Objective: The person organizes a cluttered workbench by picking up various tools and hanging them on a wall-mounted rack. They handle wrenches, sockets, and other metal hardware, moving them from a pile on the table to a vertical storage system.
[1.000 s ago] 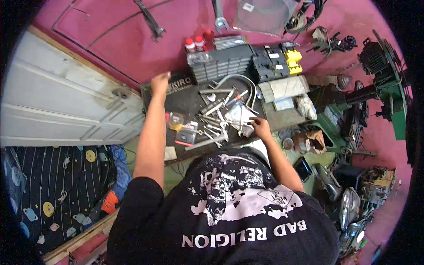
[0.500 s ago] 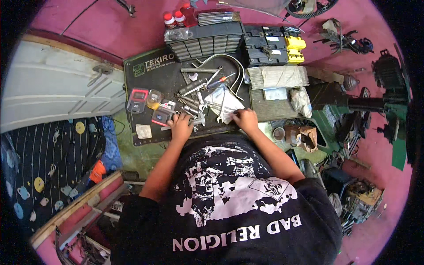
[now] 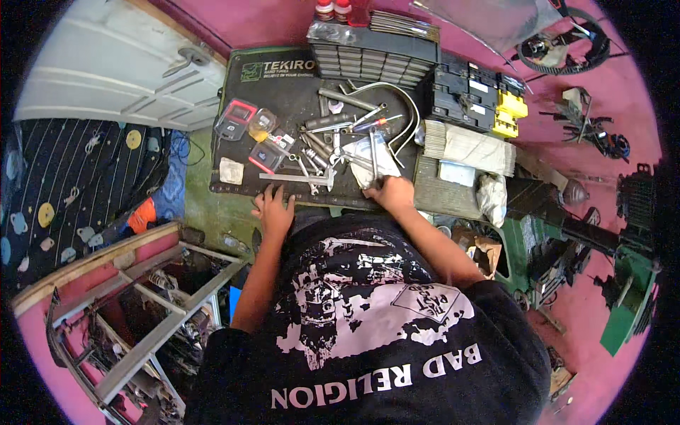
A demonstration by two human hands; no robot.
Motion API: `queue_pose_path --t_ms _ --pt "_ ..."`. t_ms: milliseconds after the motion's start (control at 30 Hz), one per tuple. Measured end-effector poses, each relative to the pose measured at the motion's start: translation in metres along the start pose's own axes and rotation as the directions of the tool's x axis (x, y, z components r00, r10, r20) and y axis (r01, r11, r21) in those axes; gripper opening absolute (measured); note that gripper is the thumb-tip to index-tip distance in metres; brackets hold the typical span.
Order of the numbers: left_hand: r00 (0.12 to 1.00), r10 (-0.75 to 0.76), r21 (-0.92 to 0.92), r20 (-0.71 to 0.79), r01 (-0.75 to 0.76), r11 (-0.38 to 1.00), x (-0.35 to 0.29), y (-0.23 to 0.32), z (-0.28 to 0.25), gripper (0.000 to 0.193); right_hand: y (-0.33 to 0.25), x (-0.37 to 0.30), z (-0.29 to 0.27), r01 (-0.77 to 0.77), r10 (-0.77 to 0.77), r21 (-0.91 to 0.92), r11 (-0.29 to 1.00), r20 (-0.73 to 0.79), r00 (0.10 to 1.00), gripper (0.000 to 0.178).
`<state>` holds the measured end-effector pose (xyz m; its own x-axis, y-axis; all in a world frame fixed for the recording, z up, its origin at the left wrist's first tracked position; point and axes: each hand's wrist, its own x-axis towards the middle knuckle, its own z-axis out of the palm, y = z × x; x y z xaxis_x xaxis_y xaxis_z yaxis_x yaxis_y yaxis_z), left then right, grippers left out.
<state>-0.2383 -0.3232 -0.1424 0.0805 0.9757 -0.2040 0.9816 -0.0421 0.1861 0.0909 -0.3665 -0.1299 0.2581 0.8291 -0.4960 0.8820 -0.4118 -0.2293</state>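
Observation:
My left hand [image 3: 274,209] rests at the front edge of the dark work mat [image 3: 273,113], its fingers spread and holding nothing. Just beyond its fingertips lies a silver vernier caliper [image 3: 294,178]. My right hand [image 3: 394,195] is closed, thumb and fingers drawn together at the lower end of a white sheet or packet [image 3: 363,151]; whether anything is pinched is hidden. A wrench [image 3: 374,152] lies across that packet. Between my hands are several wrenches and sockets, with a screwdriver [image 3: 372,124] farther back. A curved metal strap [image 3: 409,106] stands to their right.
Red-and-black cases [image 3: 236,120] and a small clear tub [image 3: 262,124] sit on the left. Behind stands a drawer cabinet [image 3: 375,57], with black and yellow boxes [image 3: 467,95] beside it. A corrugated pale sheet [image 3: 471,147] lies right; a metal frame [image 3: 149,347] stands lower left.
My left hand has drawn back from the tools to the mat's front edge, uncovering the caliper. My right hand stays by the white packet. The whole view has shifted.

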Motion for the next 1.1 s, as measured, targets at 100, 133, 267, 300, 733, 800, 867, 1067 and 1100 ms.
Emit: queue_pose_path --t_ms 100,133,267,300,733,800,867,1067,1100 --pt "0.998 -0.040 0.033 0.037 0.039 0.999 -0.001 -0.004 -0.007 0.049 0.017 -0.003 0.003 -0.037 0.039 0.031 0.999 -0.080 0.996 0.051" --pt "0.999 -0.042 0.032 0.027 0.041 0.999 0.000 -0.008 -0.006 0.049 0.021 -0.004 0.005 -0.054 0.058 0.036 0.998 -0.114 0.992 0.052" --pt "0.999 -0.003 -0.003 -0.054 0.003 1.000 0.004 -0.014 0.001 0.047 0.035 0.000 0.004 -0.123 0.143 0.120 0.985 -0.183 0.973 0.043" --pt "0.996 0.017 -0.018 -0.086 -0.018 1.000 0.006 -0.012 -0.001 0.046 0.041 0.003 0.007 -0.145 0.171 0.150 0.978 -0.177 0.969 0.042" --pt "0.942 0.320 0.177 -0.103 -0.299 0.938 0.059 -0.004 0.002 0.031 0.046 -0.005 0.017 -0.038 0.127 0.298 0.954 -0.286 0.950 0.029" --pt "0.918 0.361 0.216 -0.161 -0.324 0.921 0.065 -0.011 -0.002 0.025 0.055 -0.003 0.028 0.034 0.073 0.362 0.932 -0.279 0.958 0.028" --pt "0.900 0.378 0.243 -0.218 -0.325 0.914 0.069 -0.020 -0.008 0.025 0.068 0.004 0.043 0.135 -0.011 0.452 0.882 -0.266 0.964 0.029" --pt "0.953 0.176 0.230 -0.248 -0.119 0.966 0.096 -0.044 -0.033 0.028 0.069 0.001 0.049 -0.184 -0.008 0.961 0.205 0.189 0.982 0.032" --pt "0.953 0.148 0.234 -0.265 -0.086 0.969 0.100 -0.048 -0.035 0.028 0.067 -0.002 0.045 -0.175 -0.034 0.962 0.210 0.186 0.982 0.031"
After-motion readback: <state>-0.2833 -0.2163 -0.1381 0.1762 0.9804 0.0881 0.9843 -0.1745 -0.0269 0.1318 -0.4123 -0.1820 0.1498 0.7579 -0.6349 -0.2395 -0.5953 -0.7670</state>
